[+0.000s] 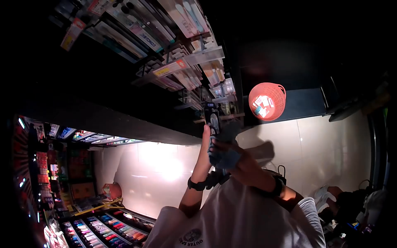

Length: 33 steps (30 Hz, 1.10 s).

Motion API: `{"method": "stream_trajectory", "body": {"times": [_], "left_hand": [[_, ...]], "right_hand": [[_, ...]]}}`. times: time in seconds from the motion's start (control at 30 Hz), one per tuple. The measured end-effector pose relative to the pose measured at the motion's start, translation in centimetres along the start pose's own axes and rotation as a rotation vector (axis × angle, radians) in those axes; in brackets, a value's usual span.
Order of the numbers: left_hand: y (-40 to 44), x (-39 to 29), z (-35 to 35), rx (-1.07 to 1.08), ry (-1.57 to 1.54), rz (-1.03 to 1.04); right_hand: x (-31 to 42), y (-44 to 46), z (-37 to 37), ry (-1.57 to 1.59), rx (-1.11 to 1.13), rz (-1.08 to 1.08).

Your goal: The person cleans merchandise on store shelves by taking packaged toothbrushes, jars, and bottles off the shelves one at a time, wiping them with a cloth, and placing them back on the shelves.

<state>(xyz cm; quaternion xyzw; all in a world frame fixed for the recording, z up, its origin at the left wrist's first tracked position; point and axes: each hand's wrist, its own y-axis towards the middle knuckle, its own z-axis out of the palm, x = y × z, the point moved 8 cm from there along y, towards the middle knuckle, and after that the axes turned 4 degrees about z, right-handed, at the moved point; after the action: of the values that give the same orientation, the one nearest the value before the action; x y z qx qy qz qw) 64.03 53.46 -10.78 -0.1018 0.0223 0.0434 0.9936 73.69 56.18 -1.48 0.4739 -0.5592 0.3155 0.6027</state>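
Observation:
My left hand (206, 134) is closed around a narrow black package (211, 115) with a pale print, held upright in front of the hanging rack. Close beside it, my right hand (233, 155) grips a bunched blue-grey cloth (219, 157), which lies against the package's lower part. Some of the fingers are lost in shadow behind the cloth. Hanging packs of cosmetic tools (188, 78) fill the hooks just beyond the package.
A coral basket (280, 101) with several small packs stands on a dark ledge (304, 103) at right. Price tags (169, 68) stick out from the hooks. Racks of colourful small items (103, 229) stand lower left, near another basket (112, 191). People (331, 200) are at lower right.

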Motion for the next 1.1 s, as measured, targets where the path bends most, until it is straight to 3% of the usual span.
{"method": "stream_trajectory", "body": {"times": [0.07, 0.1, 0.17, 0.2, 0.27, 0.43, 0.53, 0.67, 0.8, 0.9, 0.93, 1.0, 1.1], "left_hand": [[0.1, 0.0, 0.6, 0.089, -0.047, 0.003], [0.0, -0.3, 0.4, -0.204, 0.115, 0.117], [-1.2, -0.9, 2.2, -0.38, 0.553, 0.231], [-1.6, -0.8, 1.6, -0.385, 0.553, 0.235], [-2.2, -2.4, 0.7, -0.432, 0.972, 0.405], [-3.1, -0.4, 1.0, -0.531, 0.799, 0.434], [-3.2, -0.2, 0.4, -0.455, 0.784, 0.444], [-1.8, -1.2, -1.3, -0.338, 0.634, 0.379], [-1.9, -0.8, -1.2, -0.388, 0.697, 0.39], [-2.4, -0.1, 1.2, -0.455, 1.267, 0.516], [-2.8, 0.6, 4.7, -0.432, 1.489, 0.701], [-3.2, 1.2, 6.6, -0.518, 2.09, 0.983], [-3.4, 2.6, 7.1, -0.536, 2.176, 0.981]], "right_hand": [[-0.9, 0.0, 0.0, 0.017, 0.032, 0.081], [0.2, 0.3, -0.4, -0.132, 0.007, -0.03], [1.1, 0.7, -0.6, -0.276, -0.013, -0.139], [1.5, 0.8, -0.8, -0.407, -0.053, -0.184], [2.0, 1.3, -1.2, -0.544, -0.096, -0.238], [1.9, 2.2, -2.4, -0.674, -0.166, -0.175], [2.0, 1.8, -2.4, -0.673, -0.187, -0.177], [1.7, 0.9, -1.2, -0.646, -0.093, -0.217], [1.0, 0.5, -0.9, -0.648, -0.042, -0.191], [-1.7, 0.4, -2.3, -0.118, -0.069, 0.082], [-2.0, -0.1, -2.6, -0.112, -0.064, 0.087], [-3.1, -0.5, -3.9, 0.204, -0.155, 0.158], [-4.0, -0.2, -5.2, 0.386, -0.287, 0.182]]}}
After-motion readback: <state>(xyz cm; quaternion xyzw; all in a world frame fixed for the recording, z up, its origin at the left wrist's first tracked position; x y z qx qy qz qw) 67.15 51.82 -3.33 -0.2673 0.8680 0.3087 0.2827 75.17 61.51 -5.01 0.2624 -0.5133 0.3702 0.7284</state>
